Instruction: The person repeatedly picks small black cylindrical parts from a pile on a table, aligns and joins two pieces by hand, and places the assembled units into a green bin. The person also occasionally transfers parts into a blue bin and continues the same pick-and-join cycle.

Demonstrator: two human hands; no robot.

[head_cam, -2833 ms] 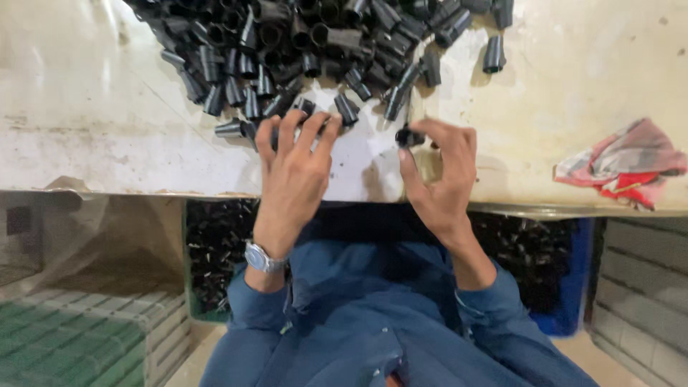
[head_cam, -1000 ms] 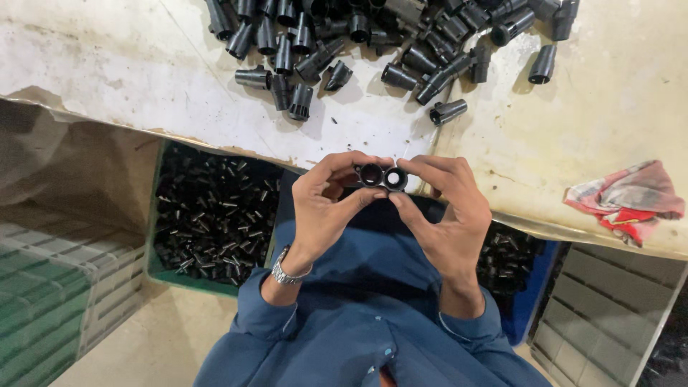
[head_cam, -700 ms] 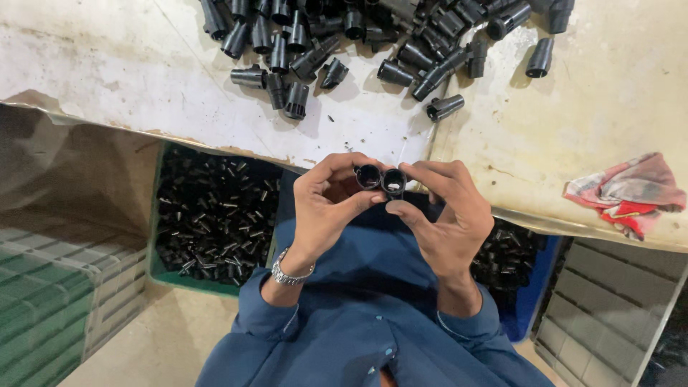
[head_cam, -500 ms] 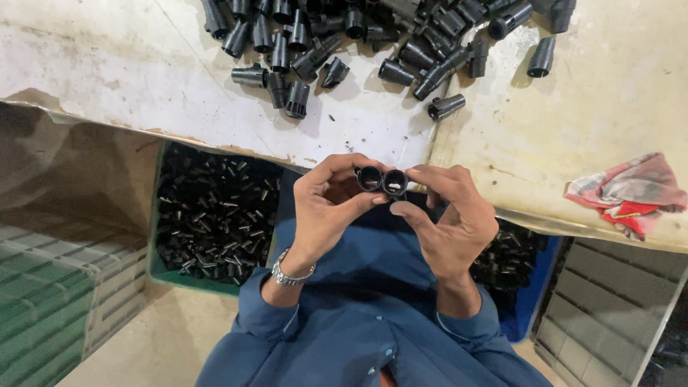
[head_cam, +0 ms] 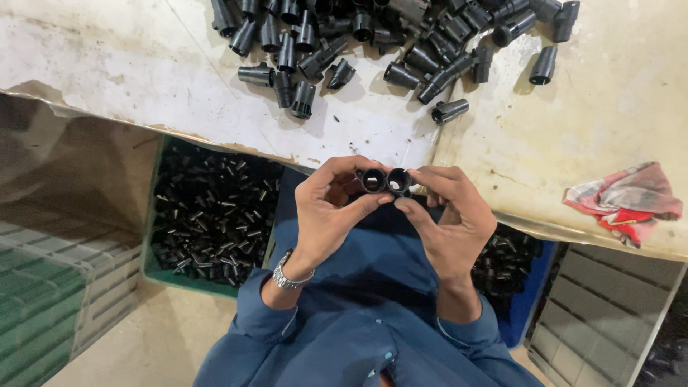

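Hands first: our left hand (head_cam: pixel 331 209) and right hand (head_cam: pixel 450 215) meet just below the table edge, each closed in a pinch on one of two small black tubular parts. The left part (head_cam: pixel 373 180) sits between left thumb and fingertips; the right part (head_cam: pixel 398 180) sits likewise in the right hand. The two touch side by side, open ends turned up toward the camera, so both bores show at once. We judge this hold suits comparing or checking the openings, though we cannot tell any defect at this size. A metal wristwatch (head_cam: pixel 287 275) rides on the left wrist, and blue sleeves (head_cam: pixel 358 337) run back from both hands.

Beyond the fingertips lies the white, scuffed table (head_cam: pixel 129 64), carrying a loose heap of matching black parts (head_cam: pixel 373 32). The heap is well apart from the hands but straight ahead of them; a stray piece (head_cam: pixel 450 110) lies nearest, ahead of the right hand.

Left of and beneath the left hand stands a green bin (head_cam: pixel 208 215) filled with similar black pieces, set under the table edge. Under the right forearm a blue bin (head_cam: pixel 527 301) holds more. Far to the right of the right hand, a red and white rag (head_cam: pixel 623 201) lies crumpled on the table.
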